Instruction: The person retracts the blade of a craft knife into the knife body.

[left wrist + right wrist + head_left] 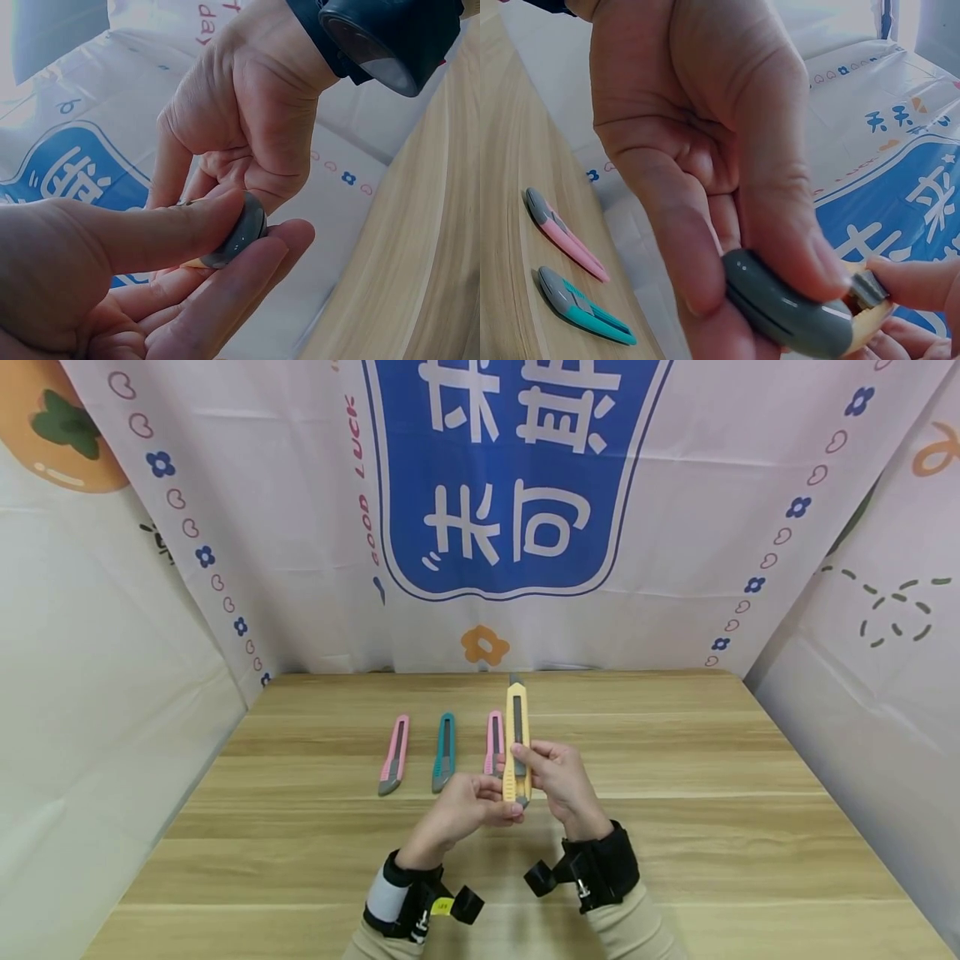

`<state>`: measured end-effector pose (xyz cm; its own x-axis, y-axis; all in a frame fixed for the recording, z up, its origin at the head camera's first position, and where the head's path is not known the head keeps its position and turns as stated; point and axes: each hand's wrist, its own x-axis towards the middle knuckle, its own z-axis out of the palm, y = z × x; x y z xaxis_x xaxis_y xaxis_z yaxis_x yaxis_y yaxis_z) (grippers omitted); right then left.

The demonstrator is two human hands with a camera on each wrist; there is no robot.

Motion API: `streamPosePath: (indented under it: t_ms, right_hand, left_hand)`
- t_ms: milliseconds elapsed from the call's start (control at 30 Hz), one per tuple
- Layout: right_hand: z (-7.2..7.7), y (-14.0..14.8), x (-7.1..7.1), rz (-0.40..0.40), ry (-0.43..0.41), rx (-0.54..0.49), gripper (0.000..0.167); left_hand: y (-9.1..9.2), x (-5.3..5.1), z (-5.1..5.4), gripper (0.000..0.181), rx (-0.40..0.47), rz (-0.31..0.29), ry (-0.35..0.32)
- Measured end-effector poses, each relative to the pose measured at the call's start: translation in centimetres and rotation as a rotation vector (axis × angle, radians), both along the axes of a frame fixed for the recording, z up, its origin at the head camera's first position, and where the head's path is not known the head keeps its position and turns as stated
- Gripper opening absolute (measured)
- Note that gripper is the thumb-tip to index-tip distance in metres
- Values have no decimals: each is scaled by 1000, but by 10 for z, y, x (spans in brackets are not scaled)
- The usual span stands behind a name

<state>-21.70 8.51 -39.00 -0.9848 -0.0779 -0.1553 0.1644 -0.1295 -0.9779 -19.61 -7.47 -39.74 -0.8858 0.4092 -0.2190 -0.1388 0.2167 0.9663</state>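
Note:
A yellow utility knife (514, 785) is held up over the table between both hands, its far end pointing away from me. My left hand (467, 806) pinches its grey end cap, thumb on one side and fingers on the other; the left wrist view shows the cap (238, 236) closely. Further along the body, my right hand (558, 777) grips the knife, its thumb lying on the knife's front near the slider (868, 288). A short grey piece (515, 678) sticks out at the far end. Part of the handle is hidden by fingers.
On the wooden table (675, 777), a pink knife (393, 756), a teal knife (444, 747) and another pink knife (493, 739) lie roughly side by side. The right-hand pink one is partly covered by the hands. Printed cloth (315, 610) hangs behind the table's far edge.

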Motion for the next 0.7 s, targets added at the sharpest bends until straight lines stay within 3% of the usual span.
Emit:
streamPosePath:
  t_ms: [533,700]
  right_hand:
    - [0,2,1,57,20,-30,34]
    - [-1,1,0,43,15,-25,34]
  left_hand:
    - [0,1,1,26,20,-13,41]
    - [0,1,2,26,21,-10,47]
